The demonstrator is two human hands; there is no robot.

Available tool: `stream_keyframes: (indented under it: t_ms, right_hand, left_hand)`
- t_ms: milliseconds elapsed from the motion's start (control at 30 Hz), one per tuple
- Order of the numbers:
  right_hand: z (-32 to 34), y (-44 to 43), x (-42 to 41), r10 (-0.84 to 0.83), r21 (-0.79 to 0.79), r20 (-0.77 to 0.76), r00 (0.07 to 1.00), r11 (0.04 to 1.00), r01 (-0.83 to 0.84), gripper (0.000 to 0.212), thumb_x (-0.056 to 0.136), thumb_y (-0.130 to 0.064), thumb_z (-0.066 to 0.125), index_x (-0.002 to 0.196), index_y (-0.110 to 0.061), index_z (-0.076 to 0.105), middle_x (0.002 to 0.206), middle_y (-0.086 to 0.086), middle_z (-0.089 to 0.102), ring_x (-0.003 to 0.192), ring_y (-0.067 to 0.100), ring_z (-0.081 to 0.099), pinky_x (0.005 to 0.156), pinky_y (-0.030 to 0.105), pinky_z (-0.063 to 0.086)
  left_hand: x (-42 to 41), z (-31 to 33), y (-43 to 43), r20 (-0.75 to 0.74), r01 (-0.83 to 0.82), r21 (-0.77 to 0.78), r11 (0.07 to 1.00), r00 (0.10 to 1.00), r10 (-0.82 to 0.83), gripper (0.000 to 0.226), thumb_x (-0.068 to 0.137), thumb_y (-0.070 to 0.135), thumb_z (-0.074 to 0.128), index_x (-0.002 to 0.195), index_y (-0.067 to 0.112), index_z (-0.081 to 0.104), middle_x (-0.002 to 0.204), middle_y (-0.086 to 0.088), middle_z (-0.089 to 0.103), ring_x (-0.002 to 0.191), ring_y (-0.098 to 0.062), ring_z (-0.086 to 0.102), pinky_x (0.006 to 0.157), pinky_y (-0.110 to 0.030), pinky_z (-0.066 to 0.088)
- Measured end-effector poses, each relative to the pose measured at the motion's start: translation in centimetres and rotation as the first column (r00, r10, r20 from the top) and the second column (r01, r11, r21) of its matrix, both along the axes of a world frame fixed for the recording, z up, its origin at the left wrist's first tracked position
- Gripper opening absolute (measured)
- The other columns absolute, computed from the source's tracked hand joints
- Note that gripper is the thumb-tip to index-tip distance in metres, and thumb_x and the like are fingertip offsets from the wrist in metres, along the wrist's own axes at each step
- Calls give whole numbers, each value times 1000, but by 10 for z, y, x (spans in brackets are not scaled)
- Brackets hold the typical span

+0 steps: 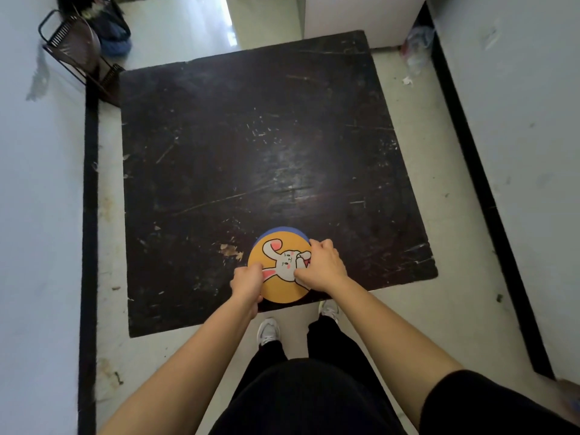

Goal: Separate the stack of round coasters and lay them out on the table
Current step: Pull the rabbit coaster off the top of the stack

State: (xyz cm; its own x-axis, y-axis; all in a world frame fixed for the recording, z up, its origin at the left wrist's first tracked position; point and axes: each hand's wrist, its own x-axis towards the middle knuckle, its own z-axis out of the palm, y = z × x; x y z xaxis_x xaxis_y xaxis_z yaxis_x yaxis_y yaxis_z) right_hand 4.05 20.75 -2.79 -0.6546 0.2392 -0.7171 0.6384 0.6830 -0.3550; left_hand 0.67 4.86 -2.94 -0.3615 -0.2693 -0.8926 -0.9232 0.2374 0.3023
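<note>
Black clothes (314, 400) fill the bottom of the head view, and two bare arms reach out from them toward the counter (244, 146). Below the arms, white shoes (268, 330) stand on the pale floor (445, 246). Both hands meet at the stack of round coasters (279, 268), which sits at the near edge of the counter, right in front of the person. One yellow coaster (276, 246) with a white bunny drawn on it lies on top. It looks flat, thin and smooth. A blue coaster (282, 229) peeks out from under it at the far side, so the two are not lined up. I cannot tell how many more are under there. The left hand (247, 284) has a tight grip on the near left rim of the stack. The right hand (323, 265) sits on the right side, with its fingers bent down onto the yellow top and its rim. The stack lies between the two hands, and both are touching it. I think the top one has to slide or lift off next, toward all that bare space further away. The counter is dark, square, scratched and a bit shiny. A black wire rack (78, 54) leans by the far left corner, well apart from the hands.
</note>
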Motion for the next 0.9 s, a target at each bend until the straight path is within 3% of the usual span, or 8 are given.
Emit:
stream_keyframes:
  t_ms: [200, 367, 500, 567, 633, 700, 800, 900]
  right_hand:
    - [-3, 2, 1, -162, -62, 51, 985, 984, 165, 60, 79, -45, 75, 123, -10, 54, 125, 11, 53, 109, 31, 58, 78, 35, 48]
    - [-1, -5, 15, -280, -164, -181, 943, 954, 252, 28, 86, -37, 70, 106, -20, 63, 106, 1, 64, 97, 23, 63, 78, 34, 51]
    - [8, 1, 28, -591, -608, 10, 807, 637, 474, 23, 91, -20, 69, 113, -16, 69, 107, 7, 76, 102, 28, 70, 87, 43, 59]
    - [16, 6, 34, -621, -741, 197, 759, 413, 530, 28, 92, -19, 68, 119, -15, 67, 112, 9, 76, 103, 26, 71, 81, 38, 60]
    - [22, 9, 38, -580, -790, 268, 769, 324, 520, 32, 92, -20, 68, 123, -17, 64, 116, 9, 74, 105, 25, 71, 79, 37, 59]
    - [27, 8, 38, -556, -779, 200, 807, 409, 475, 42, 92, -20, 68, 133, -20, 56, 118, 9, 73, 104, 26, 71, 79, 39, 60]
    - [34, 1, 36, -550, -589, -84, 831, 700, 404, 69, 92, -18, 68, 150, -28, 32, 127, 8, 65, 108, 21, 68, 92, 43, 57]
    - [42, -5, 32, -520, -528, -212, 827, 774, 351, 68, 93, -19, 66, 150, -29, 32, 134, 7, 58, 114, 21, 64, 96, 47, 55]
  left_hand:
    - [-5, -2, -9, 12, 12, 52, 999, 1000, -13, 44, 93, 36, 48, 133, 17, 50, 128, -10, 59, 108, -30, 58, 85, -46, 51]
    - [-4, -1, -20, -12, 113, 75, 991, 994, -112, 49, 93, 44, 45, 133, 16, 51, 123, -6, 58, 98, -23, 55, 80, -41, 43]
    - [-1, 5, -28, -79, 90, 178, 980, 994, -77, 46, 95, 58, 42, 120, 22, 57, 119, -2, 64, 103, -22, 58, 87, -42, 46]
    - [0, 13, -34, -84, 14, 302, 953, 996, 12, 55, 94, 65, 40, 115, 22, 67, 113, -4, 74, 98, -25, 68, 80, -40, 54]
    - [-2, 20, -40, 6, -68, 499, 864, 997, 75, 69, 90, 73, 35, 113, 21, 75, 110, -11, 77, 100, -33, 73, 77, -44, 59]
    - [-2, 23, -44, 84, -127, 631, 765, 992, 96, 74, 90, 74, 33, 111, 20, 78, 114, -16, 76, 105, -38, 71, 82, -50, 59]
    - [3, 22, -45, 21, -113, 642, 759, 991, 130, 64, 96, 63, 36, 118, 15, 73, 120, -15, 73, 108, -34, 71, 85, -48, 57]
    - [8, 21, -44, -29, -55, 607, 793, 995, 92, 57, 100, 58, 32, 123, 20, 69, 117, -9, 76, 109, -28, 70, 87, -46, 58]
